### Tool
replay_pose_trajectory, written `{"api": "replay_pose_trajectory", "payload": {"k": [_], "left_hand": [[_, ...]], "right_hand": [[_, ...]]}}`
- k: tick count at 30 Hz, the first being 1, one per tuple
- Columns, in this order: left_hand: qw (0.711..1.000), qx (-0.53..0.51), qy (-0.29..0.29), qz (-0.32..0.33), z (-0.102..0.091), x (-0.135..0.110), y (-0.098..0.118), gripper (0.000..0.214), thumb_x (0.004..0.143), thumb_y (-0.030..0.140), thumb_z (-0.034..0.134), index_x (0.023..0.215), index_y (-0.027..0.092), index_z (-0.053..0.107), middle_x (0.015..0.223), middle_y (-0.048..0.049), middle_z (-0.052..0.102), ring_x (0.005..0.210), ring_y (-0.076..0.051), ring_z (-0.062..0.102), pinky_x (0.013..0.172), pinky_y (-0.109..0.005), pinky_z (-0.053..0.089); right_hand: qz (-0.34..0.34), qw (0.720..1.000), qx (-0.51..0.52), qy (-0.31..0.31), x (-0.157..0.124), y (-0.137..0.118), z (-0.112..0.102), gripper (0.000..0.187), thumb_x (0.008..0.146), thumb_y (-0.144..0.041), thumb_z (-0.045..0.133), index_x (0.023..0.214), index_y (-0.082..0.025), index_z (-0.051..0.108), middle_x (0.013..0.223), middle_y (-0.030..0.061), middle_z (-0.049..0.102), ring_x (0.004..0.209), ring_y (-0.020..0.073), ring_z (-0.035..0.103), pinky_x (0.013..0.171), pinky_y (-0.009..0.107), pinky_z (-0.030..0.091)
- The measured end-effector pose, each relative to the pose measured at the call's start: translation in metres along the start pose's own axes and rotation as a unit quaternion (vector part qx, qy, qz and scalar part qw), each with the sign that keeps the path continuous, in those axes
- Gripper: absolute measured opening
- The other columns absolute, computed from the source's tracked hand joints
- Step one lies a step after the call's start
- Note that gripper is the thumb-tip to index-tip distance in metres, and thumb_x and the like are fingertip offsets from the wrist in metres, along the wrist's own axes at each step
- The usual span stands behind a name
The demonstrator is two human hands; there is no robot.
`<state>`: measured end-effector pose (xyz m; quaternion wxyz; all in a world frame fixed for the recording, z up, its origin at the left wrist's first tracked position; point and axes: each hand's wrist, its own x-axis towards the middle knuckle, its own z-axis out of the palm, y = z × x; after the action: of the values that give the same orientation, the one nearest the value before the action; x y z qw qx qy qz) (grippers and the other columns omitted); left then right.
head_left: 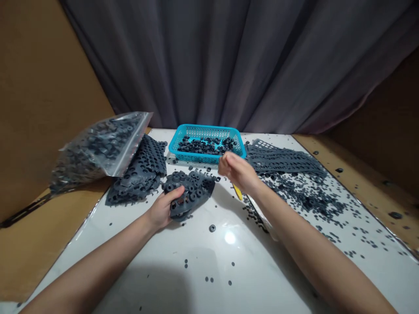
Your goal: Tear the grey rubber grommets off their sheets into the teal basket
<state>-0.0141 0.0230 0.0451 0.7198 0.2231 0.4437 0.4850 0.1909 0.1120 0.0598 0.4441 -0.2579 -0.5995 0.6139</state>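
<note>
My left hand (163, 206) grips a dark grey foam sheet (193, 194) with round cut-outs, its thumb on top and the fingers hidden underneath. Several thick ring-shaped pieces stand out on that sheet. My right hand (236, 171) is closed in front of the blue basket (244, 152), above the table; whatever its fingers hold, if anything, is hidden. Dark small foam pieces (203, 146) lie inside the basket. A yellow-handled tool (237, 192) rests on the table below my right wrist, partly covered by the forearm.
At the left, a clear zip bag (98, 139) full of dark pieces leans over a stack of perforated foam sheets (147, 159). More flattened sheets (281, 159) lie at the right, beside scattered foam bits (317, 198). One loose ring (212, 228) sits mid-table. A grey curtain (203, 65) hangs behind.
</note>
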Motion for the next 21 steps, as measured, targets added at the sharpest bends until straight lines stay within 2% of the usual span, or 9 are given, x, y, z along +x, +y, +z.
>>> {"api": "replay_pose_trajectory", "payload": {"k": [2, 4, 6, 8, 11, 13, 15, 18, 21], "left_hand": [[0.998, 0.042, -0.011, 0.045, -0.007, 0.001, -0.004, 0.022, 0.057, 0.031, 0.077, 0.063, 0.013, 0.067, 0.057, -0.0037, 0.066, 0.053, -0.015, 0.058, 0.054, -0.025, 0.048], [0.990, 0.103, -0.026, 0.089, -0.014, 0.001, -0.008, 0.022, 0.060, 0.032, 0.076, 0.068, 0.013, 0.069, 0.064, -0.0052, 0.067, 0.061, -0.016, 0.060, 0.060, -0.025, 0.050], [0.976, 0.170, -0.014, 0.136, -0.019, -0.001, -0.010, 0.018, 0.062, 0.030, 0.075, 0.073, 0.016, 0.071, 0.073, -0.0064, 0.070, 0.070, -0.018, 0.062, 0.069, -0.025, 0.051], [0.956, 0.228, 0.016, 0.182, -0.021, -0.004, -0.007, 0.015, 0.061, 0.022, 0.076, 0.074, 0.019, 0.072, 0.079, -0.0056, 0.071, 0.081, -0.020, 0.063, 0.079, -0.026, 0.050], [0.938, 0.279, -0.004, 0.204, -0.012, -0.009, 0.012, 0.019, 0.056, 0.012, 0.076, 0.072, 0.021, 0.072, 0.080, -0.0061, 0.071, 0.094, -0.025, 0.062, 0.088, -0.030, 0.048], [0.935, 0.283, -0.061, 0.206, 0.000, -0.012, 0.032, 0.023, 0.053, 0.008, 0.075, 0.073, 0.020, 0.072, 0.085, -0.0088, 0.070, 0.104, -0.030, 0.058, 0.093, -0.035, 0.046], [0.925, 0.301, -0.118, 0.198, 0.015, -0.015, 0.057, 0.032, 0.050, 0.006, 0.076, 0.079, 0.019, 0.073, 0.085, -0.0110, 0.070, 0.113, -0.035, 0.052, 0.094, -0.040, 0.045], [0.903, 0.324, -0.179, 0.218, 0.032, -0.024, 0.094, 0.047, 0.037, 0.004, 0.079, 0.081, 0.017, 0.072, 0.087, -0.0129, 0.069, 0.118, -0.041, 0.045, 0.093, -0.045, 0.044], [0.886, 0.312, -0.212, 0.270, 0.037, -0.030, 0.123, 0.053, 0.033, 0.016, 0.084, 0.084, 0.017, 0.071, 0.087, -0.0116, 0.069, 0.118, -0.042, 0.046, 0.090, -0.044, 0.045]], "right_hand": [[-0.031, 0.969, -0.240, 0.044, 0.029, -0.003, -0.024, 0.020, 0.086, -0.038, 0.045, 0.074, -0.020, 0.044, 0.064, -0.0023, 0.040, 0.061, 0.0134, 0.039, 0.062, 0.028, 0.035], [-0.015, 0.886, -0.462, 0.049, 0.056, -0.002, -0.044, 0.012, 0.084, -0.030, 0.048, 0.082, -0.018, 0.051, 0.078, 0.0031, 0.051, 0.077, 0.0177, 0.047, 0.077, 0.033, 0.037], [0.019, 0.822, -0.568, 0.049, 0.075, -0.001, -0.054, 0.016, 0.078, -0.028, 0.057, 0.088, -0.015, 0.057, 0.094, 0.0099, 0.056, 0.095, 0.0252, 0.047, 0.088, 0.041, 0.034], [0.023, 0.802, -0.592, 0.072, 0.080, -0.006, -0.053, 0.027, 0.073, -0.030, 0.063, 0.094, -0.014, 0.061, 0.108, 0.0151, 0.055, 0.108, 0.0322, 0.041, 0.092, 0.047, 0.032], [-0.025, 0.851, -0.519, 0.073, 0.063, -0.026, -0.028, 0.027, 0.080, -0.037, 0.055, 0.092, -0.014, 0.063, 0.104, 0.0140, 0.057, 0.104, 0.0286, 0.046, 0.090, 0.044, 0.036], [0.004, 0.927, -0.371, -0.056, 0.042, -0.046, -0.004, 0.040, 0.089, -0.044, 0.037, 0.079, -0.015, 0.062, 0.081, 0.0093, 0.061, 0.081, 0.0206, 0.055, 0.078, 0.038, 0.043], [0.020, 0.952, -0.247, -0.182, 0.023, -0.066, 0.020, 0.049, 0.090, -0.050, 0.031, 0.076, -0.015, 0.061, 0.074, 0.0065, 0.060, 0.073, 0.0170, 0.055, 0.070, 0.034, 0.043], [-0.060, 0.960, -0.248, -0.117, 0.005, -0.089, 0.045, 0.032, 0.087, -0.043, 0.045, 0.078, -0.016, 0.059, 0.073, 0.0025, 0.057, 0.069, 0.0138, 0.050, 0.064, 0.028, 0.040], [-0.157, 0.924, -0.348, -0.013, 0.002, -0.106, 0.056, 0.028, 0.087, -0.036, 0.047, 0.068, -0.017, 0.053, 0.065, 0.0005, 0.051, 0.063, 0.0128, 0.044, 0.061, 0.027, 0.036]]}}
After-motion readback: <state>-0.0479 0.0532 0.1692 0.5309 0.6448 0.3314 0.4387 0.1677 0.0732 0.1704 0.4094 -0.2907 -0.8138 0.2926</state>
